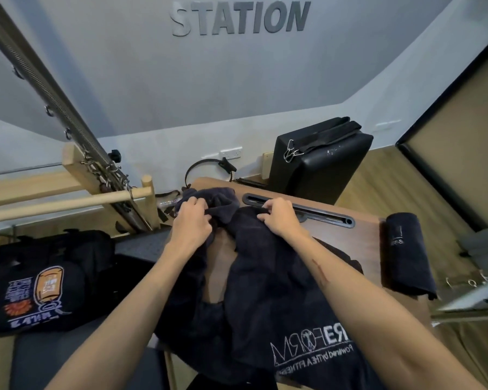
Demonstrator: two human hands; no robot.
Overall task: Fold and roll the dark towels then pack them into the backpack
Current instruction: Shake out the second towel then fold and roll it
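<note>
A dark towel (268,280) with white lettering lies crumpled across the small wooden table (369,229) in front of me. My left hand (192,220) grips its bunched far edge on the left. My right hand (279,218) pinches the same far edge on the right, beside the table's black slot. A second dark towel (406,251), rolled up, lies on the table's right side. The black backpack (40,280) with an orange and white print sits on a padded surface at the left.
A black padded box (319,164) with straps stands behind the table. Wooden bars and metal springs (68,114) of exercise equipment stand at the left. A black ring (206,170) leans on the wall. Metal clips and a frame (473,294) lie at the right.
</note>
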